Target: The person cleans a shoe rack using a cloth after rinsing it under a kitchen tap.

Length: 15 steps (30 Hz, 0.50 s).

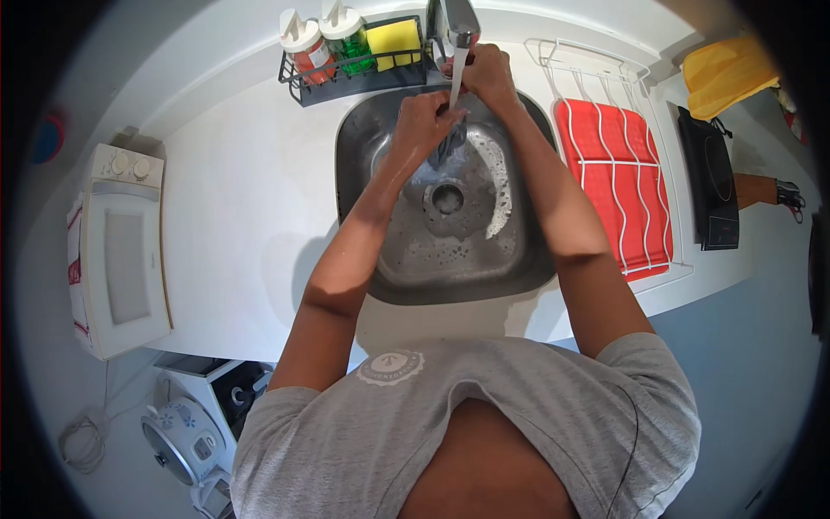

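A chrome tap [462,23] pours a stream of water [458,74] into a stainless steel sink [447,266]. My left hand [421,120] reaches into the stream from the left, its fingers bent and its thumb stretched towards the water. Just below the spout, my right hand [487,72] is curled beside and partly behind the stream. The water and my own fingers hide whether either hand holds something small. White suds [499,188] lie along the right side of the basin, and water drops surround the drain [447,198].
A black wire caddy [363,91] behind the sink holds two pump bottles [311,58] and a yellow sponge [394,44]. On the right are a white wire rack [616,162] over a red mat [593,130] and a black induction hob [713,175]. A microwave oven [126,259] stands left.
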Motion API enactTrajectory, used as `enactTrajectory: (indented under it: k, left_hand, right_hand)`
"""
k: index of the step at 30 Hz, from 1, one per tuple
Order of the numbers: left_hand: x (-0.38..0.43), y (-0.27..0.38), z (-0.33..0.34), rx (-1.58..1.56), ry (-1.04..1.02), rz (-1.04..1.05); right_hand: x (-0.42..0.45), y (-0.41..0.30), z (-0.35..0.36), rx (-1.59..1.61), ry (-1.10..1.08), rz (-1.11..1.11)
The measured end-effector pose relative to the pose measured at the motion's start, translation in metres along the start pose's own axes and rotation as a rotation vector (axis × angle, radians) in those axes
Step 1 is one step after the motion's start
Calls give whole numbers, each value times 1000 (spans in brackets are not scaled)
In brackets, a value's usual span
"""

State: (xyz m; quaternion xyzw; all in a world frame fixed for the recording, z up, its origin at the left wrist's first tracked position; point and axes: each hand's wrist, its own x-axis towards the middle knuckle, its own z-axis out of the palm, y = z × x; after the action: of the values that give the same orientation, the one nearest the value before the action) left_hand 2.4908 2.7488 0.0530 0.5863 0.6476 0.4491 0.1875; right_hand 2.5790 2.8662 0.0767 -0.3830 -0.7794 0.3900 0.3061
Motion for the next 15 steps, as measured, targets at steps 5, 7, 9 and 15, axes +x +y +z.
enactTrajectory:
  k: [5,7,9,15]
  left_hand:
    - [-3,8,-6,27,36,36]
    - [-14,7,-12,29,56,27]
    - [-22,7,-19,-133,205,33]
    - [-67,-26,-31,73,139,-238]
  right_hand:
    - [-5,34,18,-87,66,-187]
    - [-18,35,26,-21,72,-219]
    - [-42,35,32,618,-58,117]
    - [-99,71,47,443,-312,415]
